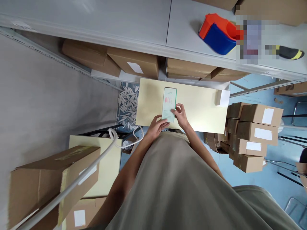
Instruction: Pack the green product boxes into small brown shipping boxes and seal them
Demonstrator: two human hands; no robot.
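Note:
A slim pale-green printed box [169,103] is held between my two hands above the cream tabletop [199,108]. My left hand [157,127] grips its lower left corner, thumb on the front face and fingers underneath. On the right edge, my right hand [180,115] pinches the box with its thumb over the front. Small coloured marks and fine print cover the face turned up to me; the print is too small to read. The back of the box is hidden.
A small white box [223,98] sits at the table's right end. Grey shelving [115,22] behind carries cartons [136,62] and an orange-and-blue tape dispenser [219,33]. White strips [129,103] lie left of the table. Stacked cartons [257,132] stand right; an open carton [55,179] is lower left.

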